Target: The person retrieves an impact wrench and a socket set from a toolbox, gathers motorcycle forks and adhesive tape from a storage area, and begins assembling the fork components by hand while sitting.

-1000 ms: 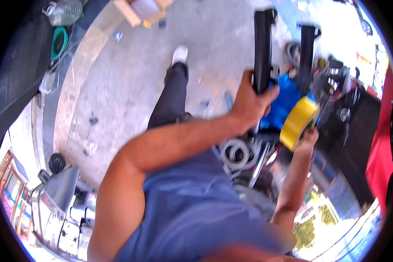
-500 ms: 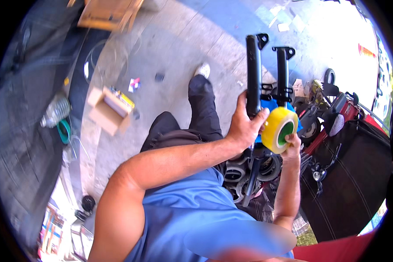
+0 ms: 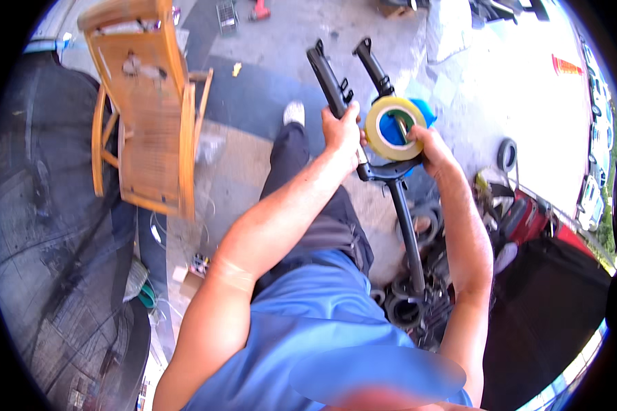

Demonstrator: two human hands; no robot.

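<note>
A black two-legged suspension fork point(image 3: 408, 236) is held up in front of me, its legs pointing away and its long stem tube slanting back toward my body. My left hand point(image 3: 343, 133) is closed round the left leg. At the right leg, my right hand point(image 3: 433, 151) grips a wide roll of yellowish clear tape point(image 3: 375, 131), its thumb at the core. The roll's open hole faces me, and blue material point(image 3: 424, 111) shows through and behind it. Part of the right leg is hidden by the roll.
A wooden rocking chair point(image 3: 140, 123) stands at the left, beside a dark draped cover point(image 3: 41, 164). Tires and parts point(image 3: 404, 312) lie at lower right, near another black cover point(image 3: 548, 322). A loose tire point(image 3: 506, 155) is farther right. A red tool point(image 3: 260, 9) lies at the far edge.
The view has shifted, bringing the whole chair in. The fork now leans left, with its lower crown and stem in sight. The tape roll has turned its hole more toward me.
</note>
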